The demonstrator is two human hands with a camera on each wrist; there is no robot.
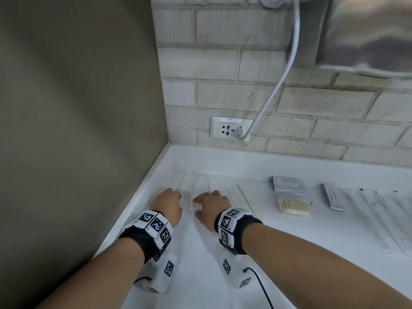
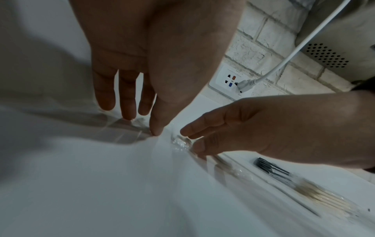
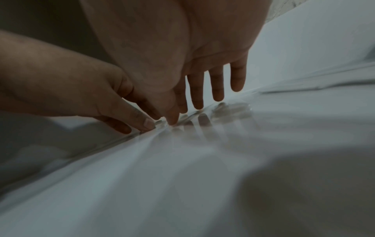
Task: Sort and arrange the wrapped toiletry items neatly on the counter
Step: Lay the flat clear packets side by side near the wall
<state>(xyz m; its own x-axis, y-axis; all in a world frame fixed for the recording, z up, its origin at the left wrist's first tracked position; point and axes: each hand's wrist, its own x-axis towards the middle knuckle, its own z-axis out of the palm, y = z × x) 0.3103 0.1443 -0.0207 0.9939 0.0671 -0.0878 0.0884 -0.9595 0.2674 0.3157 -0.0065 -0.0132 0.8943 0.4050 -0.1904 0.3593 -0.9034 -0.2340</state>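
a clear-wrapped long item (image 1: 191, 198) lies flat on the white counter (image 1: 289, 253) near the left corner, one of a few such slim packets side by side. the left hand (image 1: 167, 205) and the right hand (image 1: 211, 208) rest on either side of its near end, fingers extended downward, fingertips (image 2: 156, 132) touching the crinkled wrap; neither hand curls round it, so both are spread rather than gripping. just right of the right hand lies a wrapped comb (image 1: 239, 198). further right sit a grey shampoo sachet (image 1: 289, 185), a wrapped yellowish soap (image 1: 294, 206) in front of it, and a slim grey sachet (image 1: 333, 198). on the brick wall behind, a white cable (image 1: 276, 85) plugs into a socket (image 1: 230, 128).
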